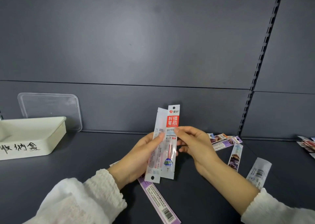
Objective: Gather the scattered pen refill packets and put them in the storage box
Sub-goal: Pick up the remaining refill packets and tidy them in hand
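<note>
The left hand (pixel 141 155) and right hand (pixel 199 148) pinch two long packets upright: a red-labelled clear plastic packet (pixel 172 121) and a whitish plastic packet (pixel 152 171). The open cream plastic storage box (pixel 51 138) sits well to the left, nearer the left hand.

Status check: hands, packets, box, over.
Left hand grips white packet, right hand pinches red-label packet, both upright over shelf. Storage box open, far left. Loose packets lie on shelf. Nothing between hands and box.

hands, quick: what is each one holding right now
Left hand: grips the pale refill packet, thumb on its face.
Right hand: pinches the red-labelled refill packet.
</note>
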{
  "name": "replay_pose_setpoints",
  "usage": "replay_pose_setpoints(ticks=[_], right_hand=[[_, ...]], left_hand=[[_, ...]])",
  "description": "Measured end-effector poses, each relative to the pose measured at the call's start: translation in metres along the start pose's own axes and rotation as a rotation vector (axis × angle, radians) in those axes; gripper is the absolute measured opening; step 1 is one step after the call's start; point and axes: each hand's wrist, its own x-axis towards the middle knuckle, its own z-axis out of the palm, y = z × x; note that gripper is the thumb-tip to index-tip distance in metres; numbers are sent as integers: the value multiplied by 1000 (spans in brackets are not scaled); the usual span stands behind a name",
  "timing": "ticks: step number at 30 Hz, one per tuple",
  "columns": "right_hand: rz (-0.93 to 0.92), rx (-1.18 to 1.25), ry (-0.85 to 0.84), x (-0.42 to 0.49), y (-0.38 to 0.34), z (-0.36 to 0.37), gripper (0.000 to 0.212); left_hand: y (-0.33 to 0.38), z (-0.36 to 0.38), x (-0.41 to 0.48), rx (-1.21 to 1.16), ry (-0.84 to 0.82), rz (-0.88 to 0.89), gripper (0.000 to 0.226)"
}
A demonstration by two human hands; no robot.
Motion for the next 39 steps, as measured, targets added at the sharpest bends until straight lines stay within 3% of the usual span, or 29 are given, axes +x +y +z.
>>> replay_pose_setpoints(ticks=[5,8,12,14,16,19,23,27,31,34,39], right_hand=[[-106,-215,-64,10,3,16,16],[-297,-540,-116,20,17,12,14],[-404,-1057,-449,27,37,-2,46],[-380,-1173,-569,25,41,-2,49],[-409,-1216,-585,24,41,0,47],[-452,-1215,-547,26,34,-4,45],[-374,-1201,-568,28,25,-17,28],[-372,-1145,-391,31,18,-28,16],[-176,-705,-215,32,13,-32,11],[-56,-347,-172,28,8,-28,14],[4,-152,-217,11,11,-6,16]], left_hand=[[5,-10,2,-7,142,107,28],[15,-27,3,-106,290,153,26],[24,-46,4,-309,411,219,21],[24,-47,4,-331,430,223,24],[23,-47,4,-310,428,213,27],[21,-48,5,-261,427,183,31],[20,-51,6,-216,409,158,32],[26,-56,6,-239,454,206,19],[27,-57,5,-283,519,229,11],[22,-49,3,-265,416,210,22],[8,-21,4,-265,230,119,32]])
